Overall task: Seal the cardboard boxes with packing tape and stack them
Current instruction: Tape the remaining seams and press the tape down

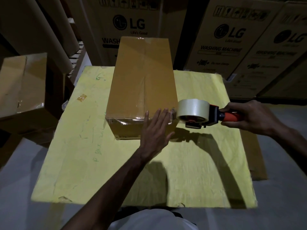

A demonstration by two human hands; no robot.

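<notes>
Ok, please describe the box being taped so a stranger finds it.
Look at the yellow table in the middle. One brown box stands on it, the left hand flat on its near side, a tape dispenser at its corner. Unlike the big boxes behind, it bears no print.

brown box [142, 83], yellow table [93, 163]

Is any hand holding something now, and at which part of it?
The right hand holds the tape dispenser by its orange handle. The left hand holds nothing; its straight fingers lie against the box at its near end.
</notes>
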